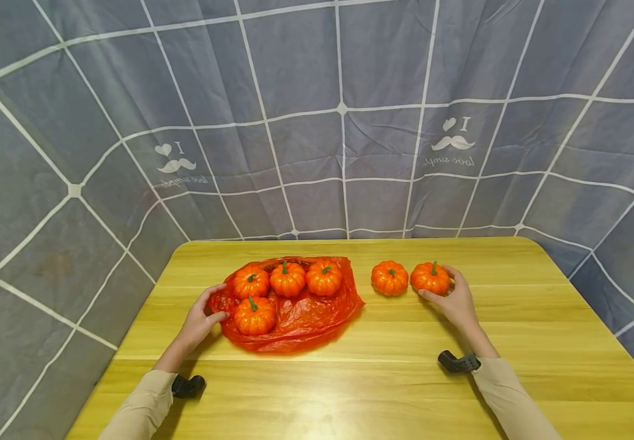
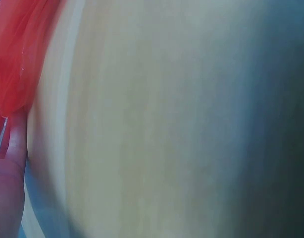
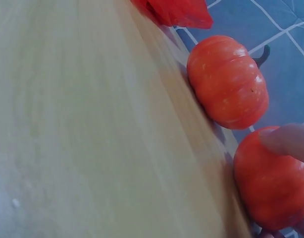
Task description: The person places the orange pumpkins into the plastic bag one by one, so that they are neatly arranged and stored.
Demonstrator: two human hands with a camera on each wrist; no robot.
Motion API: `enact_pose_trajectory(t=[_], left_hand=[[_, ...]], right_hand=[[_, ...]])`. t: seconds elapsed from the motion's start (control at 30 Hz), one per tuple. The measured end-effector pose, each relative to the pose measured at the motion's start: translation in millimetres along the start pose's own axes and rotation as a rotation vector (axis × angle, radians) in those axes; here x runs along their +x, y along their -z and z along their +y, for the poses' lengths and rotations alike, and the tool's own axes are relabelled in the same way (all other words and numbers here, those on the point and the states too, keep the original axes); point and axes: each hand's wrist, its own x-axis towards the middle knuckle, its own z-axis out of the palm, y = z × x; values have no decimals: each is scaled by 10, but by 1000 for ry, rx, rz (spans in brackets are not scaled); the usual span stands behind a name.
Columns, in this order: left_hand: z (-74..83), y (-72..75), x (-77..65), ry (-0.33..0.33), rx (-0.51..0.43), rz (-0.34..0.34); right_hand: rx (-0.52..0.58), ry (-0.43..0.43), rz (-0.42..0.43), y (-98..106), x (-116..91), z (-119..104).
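Observation:
A thin red plastic bag [image 1: 311,318] lies spread on the table, with several small orange pumpkins [image 1: 287,279] on it. At the bag's left edge, my left hand [image 1: 198,321] pinches the plastic between thumb and fingers; in the left wrist view the thumb [image 2: 16,144] meets the bunched red film [image 2: 18,59]. To the right of the bag, my right hand [image 1: 456,299] grips a green-stemmed pumpkin [image 1: 430,278] from its right side, thumb in front. Another pumpkin [image 1: 390,278] stands just left of the gripped one, off the bag.
The wood-grain table [image 1: 317,391] has rounded far corners. Behind it and along both sides hangs a grey-blue curtain [image 1: 305,146] with white grid lines. A black band [image 1: 187,386] sits on my left wrist, another band [image 1: 458,362] on my right.

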Motion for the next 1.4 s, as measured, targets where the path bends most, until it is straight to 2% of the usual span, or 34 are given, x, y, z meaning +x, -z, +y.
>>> enact_pose_trajectory(t=[0.2, 0.47, 0.73, 1.17, 1.4], left_hand=[[4, -2, -12, -10, 6, 8], [-10, 4, 4, 29, -22, -5], [-2, -2, 23, 30, -16, -16], [-5, -6, 34, 32, -29, -10], [-30, 0, 25, 23, -37, -8]], right_hand=[[-17, -11, 20, -12, -6, 24], [-17, -8, 43, -22, -5, 41], [-26, 2, 127, -77, -42, 62], [49, 41, 201, -129, -64, 63], [38, 69, 218, -143, -121, -29]])
